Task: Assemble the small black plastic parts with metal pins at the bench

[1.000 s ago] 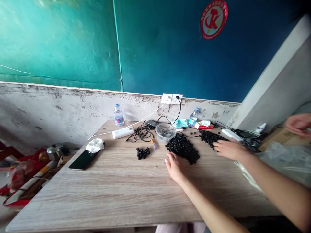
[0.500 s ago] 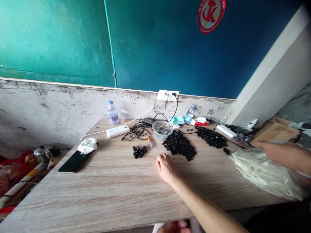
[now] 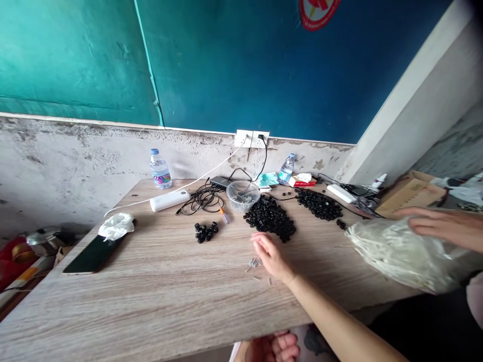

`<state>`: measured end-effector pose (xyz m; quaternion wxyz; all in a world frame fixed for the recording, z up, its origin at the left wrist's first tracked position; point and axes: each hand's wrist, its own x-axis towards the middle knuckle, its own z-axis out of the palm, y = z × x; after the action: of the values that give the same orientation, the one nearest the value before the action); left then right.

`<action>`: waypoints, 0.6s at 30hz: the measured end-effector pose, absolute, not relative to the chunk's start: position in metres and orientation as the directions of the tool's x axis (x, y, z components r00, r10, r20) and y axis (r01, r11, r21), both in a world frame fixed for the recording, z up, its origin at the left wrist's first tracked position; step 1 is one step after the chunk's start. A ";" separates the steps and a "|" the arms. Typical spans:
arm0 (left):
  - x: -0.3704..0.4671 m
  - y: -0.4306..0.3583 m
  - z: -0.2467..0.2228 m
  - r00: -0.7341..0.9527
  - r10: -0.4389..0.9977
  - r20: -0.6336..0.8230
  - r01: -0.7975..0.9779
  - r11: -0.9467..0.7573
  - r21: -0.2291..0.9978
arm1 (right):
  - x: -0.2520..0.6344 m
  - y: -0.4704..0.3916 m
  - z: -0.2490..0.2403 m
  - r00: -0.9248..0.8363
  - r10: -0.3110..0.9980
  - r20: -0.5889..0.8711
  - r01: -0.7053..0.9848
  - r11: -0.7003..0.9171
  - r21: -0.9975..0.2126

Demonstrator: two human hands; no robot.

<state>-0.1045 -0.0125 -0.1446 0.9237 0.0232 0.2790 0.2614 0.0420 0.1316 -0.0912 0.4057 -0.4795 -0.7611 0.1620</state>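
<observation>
My right hand (image 3: 269, 256) hovers low over the table with fingers loosely stretched, nothing seen in them. Just left of it lie several small silvery metal pins (image 3: 253, 263), a few scattered apart. Behind it spreads a pile of small black round parts (image 3: 269, 217), beside a clear plastic bowl (image 3: 243, 195) with more small metal pieces in it. A small group of black parts (image 3: 206, 232) sits further left. Below the table's front edge, my left hand (image 3: 273, 347) shows palm up, its fingers slightly curled and apart; I see nothing in it.
At right, another person's hand (image 3: 445, 223) is at a clear plastic bag (image 3: 396, 251) of pale pieces. A second black pile (image 3: 319, 203) lies near it. Phone (image 3: 92, 254), crumpled tissue (image 3: 116, 226), white power strip (image 3: 169, 200), cables (image 3: 204, 198), an orange-capped tube (image 3: 224, 215) and water bottles (image 3: 160, 170) stand about.
My right hand has opened from a loose fist and shifted right; metal pins now lie on the table beside it. More of my left palm shows. The other person's hand has lifted slightly.
</observation>
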 end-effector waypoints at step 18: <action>-0.084 -0.012 -0.171 0.781 0.463 -0.420 -0.466 0.879 0.103 | 0.072 0.087 -0.083 -0.211 0.887 0.411 0.447 0.461 -0.767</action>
<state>-0.0838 -0.0116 -0.1712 0.9436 -0.0034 0.2215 0.2461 0.0716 0.0867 -0.0835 0.4349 -0.4531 -0.7358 0.2532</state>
